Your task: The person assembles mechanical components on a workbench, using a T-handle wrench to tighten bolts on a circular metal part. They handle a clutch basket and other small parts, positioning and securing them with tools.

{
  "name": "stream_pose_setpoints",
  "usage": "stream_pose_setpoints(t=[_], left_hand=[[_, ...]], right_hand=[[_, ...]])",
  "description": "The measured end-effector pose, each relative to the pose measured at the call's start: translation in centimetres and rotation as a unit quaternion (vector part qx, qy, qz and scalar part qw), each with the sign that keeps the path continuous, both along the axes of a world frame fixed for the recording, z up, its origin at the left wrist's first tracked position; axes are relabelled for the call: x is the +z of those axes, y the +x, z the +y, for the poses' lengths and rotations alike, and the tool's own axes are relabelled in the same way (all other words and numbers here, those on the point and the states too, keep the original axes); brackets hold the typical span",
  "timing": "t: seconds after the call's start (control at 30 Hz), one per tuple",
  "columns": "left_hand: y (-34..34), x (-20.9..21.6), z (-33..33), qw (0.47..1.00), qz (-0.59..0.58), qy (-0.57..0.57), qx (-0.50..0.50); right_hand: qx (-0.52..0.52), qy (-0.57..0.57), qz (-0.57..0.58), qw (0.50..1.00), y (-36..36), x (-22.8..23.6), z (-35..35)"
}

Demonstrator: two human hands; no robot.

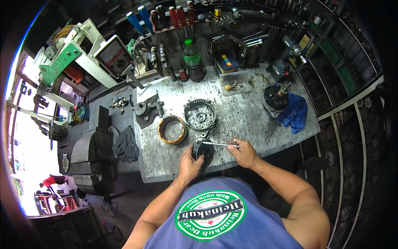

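At the front edge of the metal-topped bench, my left hand (192, 164) grips a dark, rounded part (205, 153); its underside is hidden. My right hand (243, 153) closes round a slim silver T-handle wrench (217, 144), which lies nearly level with its tip at the far end of the dark part. Just beyond stands an open alternator housing (200, 115), its round inside facing up. To its left rests a stator ring (172, 130) with copper windings along the rim.
A rotor in its housing (275, 100) stands at the right beside a blue cloth (293, 112). Behind are a green-capped bottle (192, 56) and a clear tray (235, 84). A big vise (92, 155), a dark rag (126, 144) and a metal pump-like part (143, 109) occupy the left.
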State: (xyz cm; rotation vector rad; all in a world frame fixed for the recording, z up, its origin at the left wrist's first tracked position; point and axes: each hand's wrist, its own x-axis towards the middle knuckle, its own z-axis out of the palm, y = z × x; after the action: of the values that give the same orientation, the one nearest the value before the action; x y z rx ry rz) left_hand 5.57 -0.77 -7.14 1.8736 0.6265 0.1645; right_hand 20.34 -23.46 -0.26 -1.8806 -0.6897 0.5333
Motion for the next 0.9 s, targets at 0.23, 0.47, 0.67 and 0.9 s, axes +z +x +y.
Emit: stream_pose_setpoints(t=[0.23,0.47,0.67,0.9], left_hand=[[0.8,1.3,0.4,0.999,0.025,-0.027,-0.007],[-1.2,0.4,3.1,0.982,0.05,-0.179,0.04],[-2.1,0.1,3.2,0.974,0.031,-0.22,0.036],[-2.5,-0.9,2.4,0.901,0.075,-0.404,0.137]], right_hand=[[-0.025,-0.076,0.158,0.984,1.7,0.0,0.0],[-0.011,0.012,-0.205,0.979,4.6,-1.3,-3.2],[0.101,-0.212,-0.404,0.884,7.4,-6.1,-4.4],[0.188,-0.371,-0.22,0.882,12.1,-3.8,-1.8]])
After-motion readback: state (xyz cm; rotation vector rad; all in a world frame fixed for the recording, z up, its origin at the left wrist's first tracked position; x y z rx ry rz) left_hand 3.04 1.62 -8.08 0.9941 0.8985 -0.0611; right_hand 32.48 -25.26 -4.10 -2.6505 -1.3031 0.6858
